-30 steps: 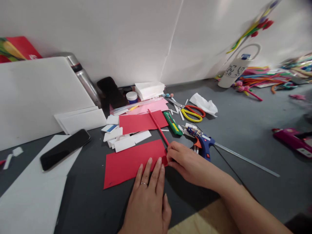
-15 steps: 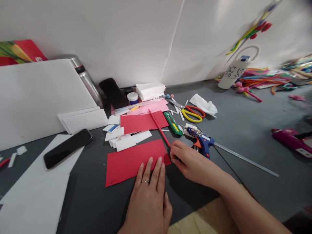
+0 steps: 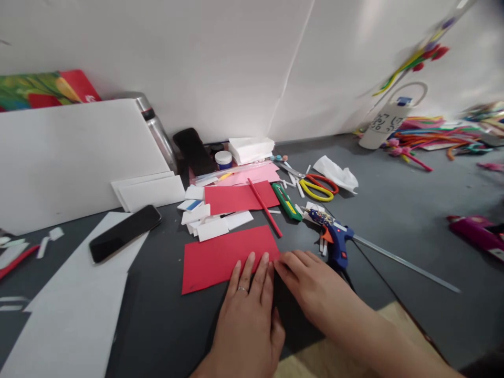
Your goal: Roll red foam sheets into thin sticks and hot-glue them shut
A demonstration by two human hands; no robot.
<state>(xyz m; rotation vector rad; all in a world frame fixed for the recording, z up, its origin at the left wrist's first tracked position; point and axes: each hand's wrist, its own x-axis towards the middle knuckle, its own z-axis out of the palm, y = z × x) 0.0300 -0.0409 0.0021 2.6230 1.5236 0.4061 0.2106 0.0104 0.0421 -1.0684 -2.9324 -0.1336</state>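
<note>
A rectangular sheet of red paper (image 3: 220,257) lies on the dark grey table in front of me. My left hand (image 3: 249,307) rests flat on its lower right part, fingers stretched out, with a ring on one finger. At the sheet's right edge, my right hand (image 3: 309,281) has its thumb and forefinger drawn together on the paper; the exact hold is partly hidden. Just beyond the sheet are a red pencil-like stick (image 3: 264,207) and a second red paper piece (image 3: 232,199). A blue glue gun (image 3: 337,242) lies to the right of my right hand.
Behind lie a green box cutter (image 3: 286,201), yellow-and-red scissors (image 3: 317,190) and white paper pieces (image 3: 212,229). To the left is a phone (image 3: 125,233) on white sheets (image 3: 74,320). A white bottle (image 3: 384,126) stands at the back right, and a purple tool (image 3: 476,233) lies far right.
My right hand has turned and its fingers have shifted lower along the red sheet's right edge, where a darker lifted patch showed before. The left hand stays on the sheet. The view has shifted slightly.
</note>
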